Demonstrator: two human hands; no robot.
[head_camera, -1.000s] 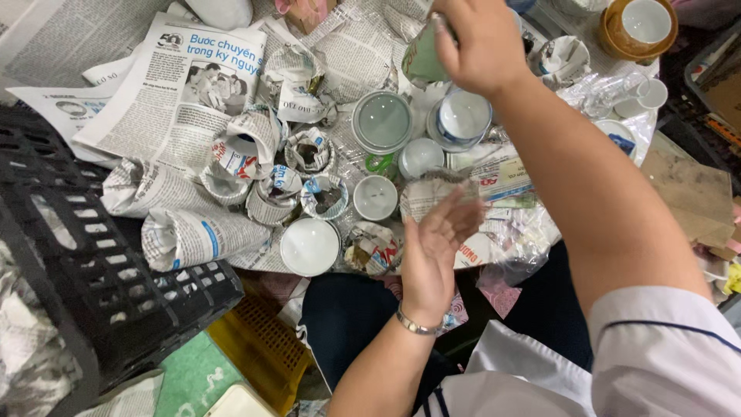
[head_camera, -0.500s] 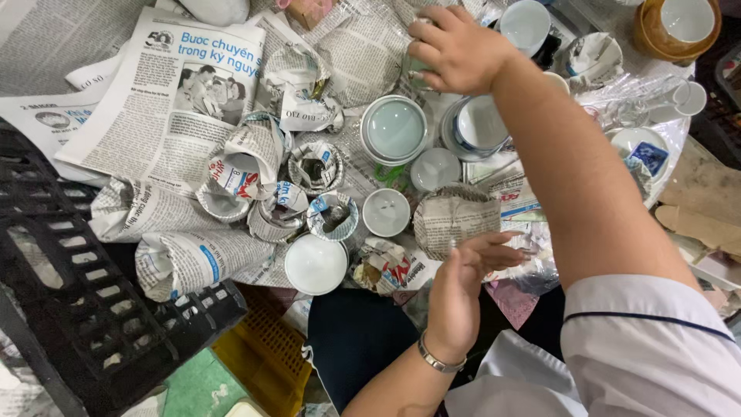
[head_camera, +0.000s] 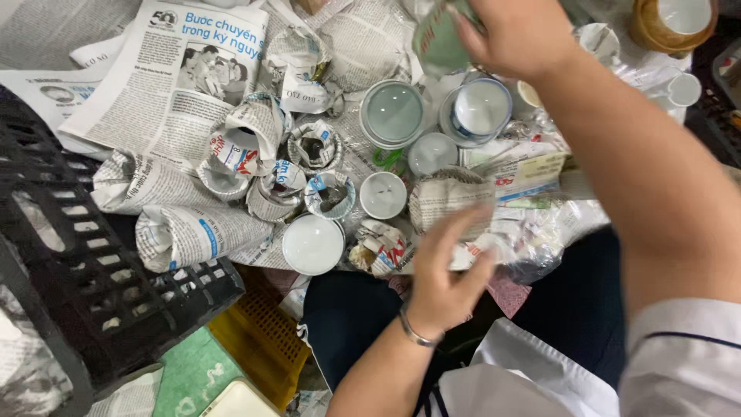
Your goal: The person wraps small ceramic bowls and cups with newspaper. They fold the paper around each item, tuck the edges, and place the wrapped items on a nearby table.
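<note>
Pale green cup (head_camera: 438,38): I see it tilted at the top of the view, gripped by my right hand (head_camera: 515,35), fingers wrapped round its side.
Right hand's surroundings: just below it sit a blue-rimmed bowl (head_camera: 480,108) and a pale green bowl (head_camera: 392,113).
Left hand (head_camera: 448,270): blurred, fingers spread and empty, palm up.
Left hand's surroundings: its fingertips lie over a paper-wrapped bundle (head_camera: 448,202); a small white cup (head_camera: 383,194) is just to its left, a white bowl (head_camera: 312,244) farther left.
Beyond: newspaper (head_camera: 170,77), black crate (head_camera: 85,262).
</note>
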